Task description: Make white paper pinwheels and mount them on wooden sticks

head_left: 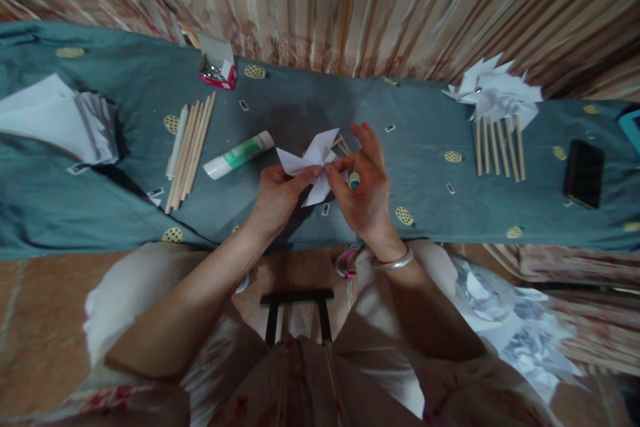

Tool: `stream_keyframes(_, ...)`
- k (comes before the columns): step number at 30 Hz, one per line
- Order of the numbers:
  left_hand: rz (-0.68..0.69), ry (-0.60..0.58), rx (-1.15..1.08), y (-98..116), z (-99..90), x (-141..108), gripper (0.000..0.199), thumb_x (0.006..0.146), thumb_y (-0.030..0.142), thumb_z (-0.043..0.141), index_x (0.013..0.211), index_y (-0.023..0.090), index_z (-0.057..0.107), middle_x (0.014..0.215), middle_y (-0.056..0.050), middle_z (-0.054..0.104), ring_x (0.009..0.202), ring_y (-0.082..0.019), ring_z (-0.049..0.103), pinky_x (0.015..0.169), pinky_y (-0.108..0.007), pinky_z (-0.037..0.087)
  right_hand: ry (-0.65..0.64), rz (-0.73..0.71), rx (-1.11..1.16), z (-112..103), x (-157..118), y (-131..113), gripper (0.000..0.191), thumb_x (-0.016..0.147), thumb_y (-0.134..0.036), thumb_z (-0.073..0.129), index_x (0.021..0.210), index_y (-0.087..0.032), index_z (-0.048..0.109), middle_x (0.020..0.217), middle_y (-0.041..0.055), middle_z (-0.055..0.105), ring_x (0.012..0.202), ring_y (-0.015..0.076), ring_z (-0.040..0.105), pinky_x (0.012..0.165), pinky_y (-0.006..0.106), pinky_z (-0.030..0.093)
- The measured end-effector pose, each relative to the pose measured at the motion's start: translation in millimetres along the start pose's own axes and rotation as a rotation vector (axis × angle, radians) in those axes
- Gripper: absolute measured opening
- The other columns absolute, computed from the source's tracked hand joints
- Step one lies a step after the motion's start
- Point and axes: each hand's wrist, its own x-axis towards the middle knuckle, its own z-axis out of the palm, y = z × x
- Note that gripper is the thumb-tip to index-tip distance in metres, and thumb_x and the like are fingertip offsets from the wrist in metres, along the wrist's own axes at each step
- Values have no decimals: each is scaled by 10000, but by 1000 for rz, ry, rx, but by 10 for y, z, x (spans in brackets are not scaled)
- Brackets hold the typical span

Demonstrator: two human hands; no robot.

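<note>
A white paper pinwheel [320, 148] with folded blades is held up over the middle of the table. My left hand [280, 197] pinches it from the left, its thumb lying near the centre. My right hand [364, 193] is closed at the pinwheel's centre with thumb and index finger, while its other fingers are raised. Whether a pin is between those fingertips cannot be made out. Thin wooden pieces [343, 143] show partly behind the right fingers. Left of the pinwheel lies a glue stick [239, 155] with a green label.
Wooden sticks [193, 153] lie left of the glue stick, below an open red box of metal pins [219, 72]. A paper stack [55, 120] is at far left. Several pinwheels on sticks [500, 97] and a dark phone [585, 173] lie right. A bag of papers [520, 320] sits below.
</note>
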Motion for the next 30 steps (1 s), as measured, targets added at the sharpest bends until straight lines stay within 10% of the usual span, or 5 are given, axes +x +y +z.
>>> stream_keyframes(20,21,158,-14,238,-132,170,104,641,179,798,625,211,700,687,11,716,613,-114,614,579,-221,500,101,42,-96,-251,88,69,96,925,-301,590,958,-232,647,1361,87,592,1369,266,483,1152,536,378)
stream_keyframes(25,125,183,16,321,-264,258,121,635,205,820,692,252,724,750,24,734,675,-124,640,626,-236,519,-61,188,-28,-373,65,149,122,901,-238,578,921,-212,696,945,33,736,815,172,677,818,342,543)
stream_keyframes(30,163,185,16,323,-252,232,133,616,201,833,672,250,722,705,25,717,645,-118,621,591,-236,488,-282,109,-53,-315,-11,142,141,867,-178,607,893,-214,741,895,33,759,840,194,691,844,340,526)
